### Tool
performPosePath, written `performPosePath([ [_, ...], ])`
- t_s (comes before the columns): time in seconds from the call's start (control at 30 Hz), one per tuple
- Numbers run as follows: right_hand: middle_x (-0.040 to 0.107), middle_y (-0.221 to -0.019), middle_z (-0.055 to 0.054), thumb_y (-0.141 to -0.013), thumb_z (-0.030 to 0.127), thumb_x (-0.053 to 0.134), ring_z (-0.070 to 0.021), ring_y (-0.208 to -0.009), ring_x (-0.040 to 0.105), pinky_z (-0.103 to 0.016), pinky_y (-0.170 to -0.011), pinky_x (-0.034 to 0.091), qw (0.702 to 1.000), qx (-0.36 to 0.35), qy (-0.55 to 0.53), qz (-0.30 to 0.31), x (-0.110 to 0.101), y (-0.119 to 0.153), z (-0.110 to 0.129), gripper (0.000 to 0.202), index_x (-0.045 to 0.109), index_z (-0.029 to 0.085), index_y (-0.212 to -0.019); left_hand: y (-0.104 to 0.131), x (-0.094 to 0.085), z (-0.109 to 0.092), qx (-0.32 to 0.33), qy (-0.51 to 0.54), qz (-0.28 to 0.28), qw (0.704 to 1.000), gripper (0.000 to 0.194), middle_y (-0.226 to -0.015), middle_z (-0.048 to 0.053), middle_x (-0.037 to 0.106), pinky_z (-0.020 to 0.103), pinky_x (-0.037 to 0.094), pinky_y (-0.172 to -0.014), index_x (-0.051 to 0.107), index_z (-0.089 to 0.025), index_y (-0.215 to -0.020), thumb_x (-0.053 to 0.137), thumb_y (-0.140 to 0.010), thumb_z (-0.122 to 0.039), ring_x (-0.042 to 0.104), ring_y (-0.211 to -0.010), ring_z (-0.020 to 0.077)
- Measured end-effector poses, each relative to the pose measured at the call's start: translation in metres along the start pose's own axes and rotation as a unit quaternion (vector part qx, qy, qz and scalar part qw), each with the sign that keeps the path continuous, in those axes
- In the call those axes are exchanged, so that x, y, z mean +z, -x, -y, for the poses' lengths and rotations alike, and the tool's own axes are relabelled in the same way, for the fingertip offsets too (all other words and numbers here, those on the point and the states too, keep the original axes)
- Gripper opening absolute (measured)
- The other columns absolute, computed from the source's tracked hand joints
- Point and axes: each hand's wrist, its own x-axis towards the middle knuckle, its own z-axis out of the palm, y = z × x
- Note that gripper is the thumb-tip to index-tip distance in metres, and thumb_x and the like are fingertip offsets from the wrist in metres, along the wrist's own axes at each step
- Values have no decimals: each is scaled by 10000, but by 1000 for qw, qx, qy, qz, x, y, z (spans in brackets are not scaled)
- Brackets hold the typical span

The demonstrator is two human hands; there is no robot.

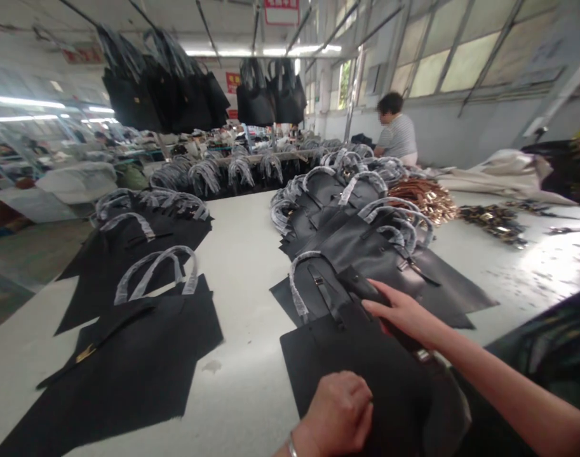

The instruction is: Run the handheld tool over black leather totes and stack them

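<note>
A black bag (347,362) lies on the white table (242,285) near its front edge, with a plastic-wrapped handle (296,285) at its far side. My left hand (340,409) rests on the bag's lower part, fingers curled into a fist; whatever is inside them is hidden. Farther right, my right hand (401,311) grips a folded black piece of the bag between thumb and fingers. A strap with a metal buckle (325,292) lies across the bag beside the handle.
Black bag pieces with wrapped handles (141,343) cover the left side. More bags (366,247) are stacked ahead, near brown straps (423,200) and metal-fitted straps (494,222). A person (399,130) stands beyond. Black bags (161,95) hang overhead.
</note>
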Motion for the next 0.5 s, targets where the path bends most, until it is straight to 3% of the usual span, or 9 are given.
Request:
performPosePath([
  [0.1, 562, -677, 41, -821, 472, 604, -119, -462, 566, -207, -412, 439, 994, 45, -64, -70, -44, 29, -31, 594, 427, 247, -1342, -4, 1, 16, -96, -58, -38, 993, 464, -1376, 133, 456, 459, 423, -1026, 474, -166, -1293, 553, -865, -328, 436, -1245, 305],
  [0.17, 536, -676, 47, -794, 485, 629, -117, -456, 554, -208, -397, 432, 985, 79, -108, -113, -65, 56, -53, 624, 425, 247, -1334, -8, 2, 33, -155, -111, -56, 980, 529, -1467, 160, 332, 492, 350, -1087, 415, -123, -1352, 519, -899, -374, 297, -1351, 322],
  [0.23, 520, -652, 53, -770, 495, 647, -123, -454, 545, -214, -393, 429, 973, 113, -130, -152, -77, 86, -75, 651, 426, 239, -1326, -12, 0, 53, -210, -156, -58, 964, 603, -1474, 192, 304, 517, 308, -1100, 409, -76, -1346, 503, -903, -474, 248, -1372, 341],
  [0.37, 543, -663, 35, -759, 488, 655, -138, -468, 538, -242, -419, 430, 954, 182, -135, -196, -76, 140, -118, 714, 385, 208, -1357, -24, -21, 81, -304, -221, -20, 926, 792, -1411, 237, 373, 555, 282, -1070, 384, -47, -1341, 507, -837, -646, 346, -1301, 369],
  [0.5, 548, -663, 10, -841, 441, 573, -158, -471, 543, -288, -450, 429, 938, 247, -147, -195, -53, 183, -148, 690, 284, 190, -1415, -41, -51, 95, -384, -238, 27, 892, 731, -1185, 199, 549, 501, 389, -953, 484, -80, -1199, 556, -784, -678, 506, -1126, 369],
])
